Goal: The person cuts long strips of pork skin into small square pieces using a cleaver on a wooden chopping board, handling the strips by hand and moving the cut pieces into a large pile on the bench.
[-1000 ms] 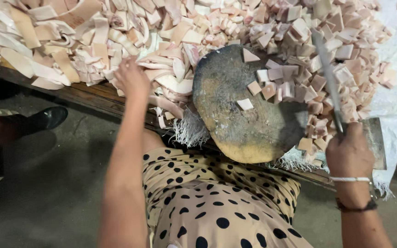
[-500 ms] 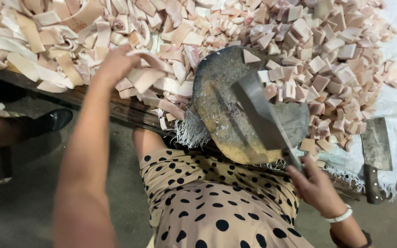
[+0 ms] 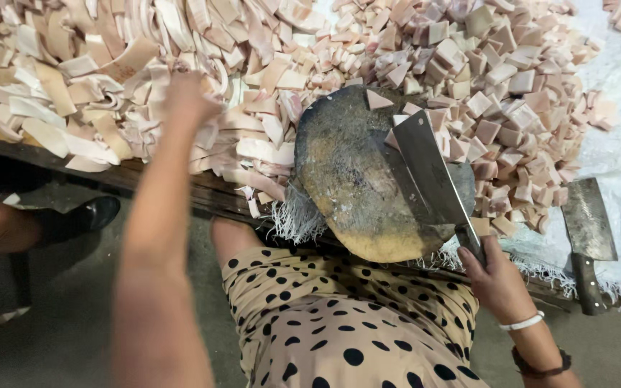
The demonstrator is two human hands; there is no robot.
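Right hand [image 3: 496,282] is closed round the handle of the broad steel cleaver [image 3: 431,171], blade lying flat-ish over the dark, worn round chopping block [image 3: 368,179], edge angled toward the far right. Grip sits at the very end of the handle w/ the wrist bent; judging from that, a hold nearer the blade would give more control before any chop. Left hand [image 3: 187,97] is out over the pile of long pale pinkish strips [image 3: 109,93], blurred, so can't tell if the fingers are shut on a strip or just touching; it looks to be at the heap's near edge.

To do this well, I'd say: take only a few strips, lay them flat & parallel across the block's bare centre, keep the left fingertips curled back from the edge. A few cut squares lie on the block's far side; the heap of small pale cut squares [image 3: 497,79] lies beyond & right. A second cleaver w/ dark handle [image 3: 588,230] rests on the white woven sheet [image 3: 619,144], well apart. Polka-dot dress [image 3: 346,323] is just below the block.
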